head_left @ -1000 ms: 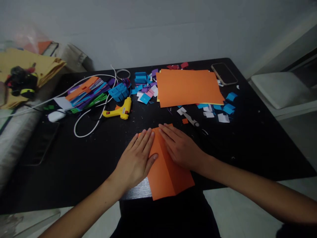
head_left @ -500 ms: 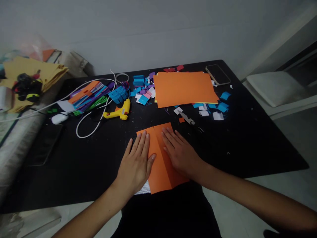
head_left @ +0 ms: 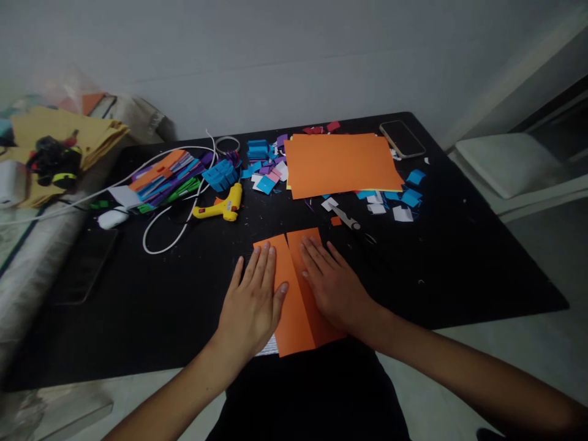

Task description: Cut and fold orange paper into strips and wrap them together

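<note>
Fingers extended, a left hand (head_left: 250, 303) and a right hand (head_left: 339, 291) lie flat across orange paper (head_left: 293, 312), its lengthwise line apparently a fold, near the front edge of a black worktop (head_left: 459, 269). Behind, from left: a yellow glue gun (head_left: 225, 208), stacked orange sheets (head_left: 343, 165), a smartphone (head_left: 403, 138) and, beyond, a grey wall (head_left: 285, 73).

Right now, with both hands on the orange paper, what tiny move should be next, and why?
Maybe smooth the orange paper toward its near edge: the left hand and right hand rest with fingers toward its far edge, leaving much of its near end uncovered.
</note>
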`<move>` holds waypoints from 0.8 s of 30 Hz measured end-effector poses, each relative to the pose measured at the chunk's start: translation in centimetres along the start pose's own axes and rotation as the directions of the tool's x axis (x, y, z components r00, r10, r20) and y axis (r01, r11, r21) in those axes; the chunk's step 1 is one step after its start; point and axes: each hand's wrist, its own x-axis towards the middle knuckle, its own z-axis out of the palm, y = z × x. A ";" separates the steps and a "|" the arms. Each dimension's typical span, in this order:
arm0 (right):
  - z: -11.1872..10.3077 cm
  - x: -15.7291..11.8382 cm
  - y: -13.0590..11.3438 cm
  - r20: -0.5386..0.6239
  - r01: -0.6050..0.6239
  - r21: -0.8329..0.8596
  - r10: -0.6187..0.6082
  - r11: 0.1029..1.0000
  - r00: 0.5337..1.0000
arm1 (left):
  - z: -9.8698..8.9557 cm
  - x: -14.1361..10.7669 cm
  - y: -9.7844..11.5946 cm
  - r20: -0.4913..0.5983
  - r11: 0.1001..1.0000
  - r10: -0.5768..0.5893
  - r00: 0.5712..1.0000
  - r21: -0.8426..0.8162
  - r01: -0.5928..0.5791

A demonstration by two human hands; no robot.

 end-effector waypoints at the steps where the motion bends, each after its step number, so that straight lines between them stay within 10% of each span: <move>1: 0.0 0.0 0.0 -0.003 -0.001 -0.004 0.001 1.000 1.000 | 0.0 0.0 0.0 0.002 1.000 -0.004 1.000 0.003 0.004; 24: 0.0 -1.2 -0.5 -0.031 0.037 0.012 -0.036 0.999 0.999 | -0.7 0.8 -0.9 -0.038 1.000 -0.023 0.999 0.021 0.023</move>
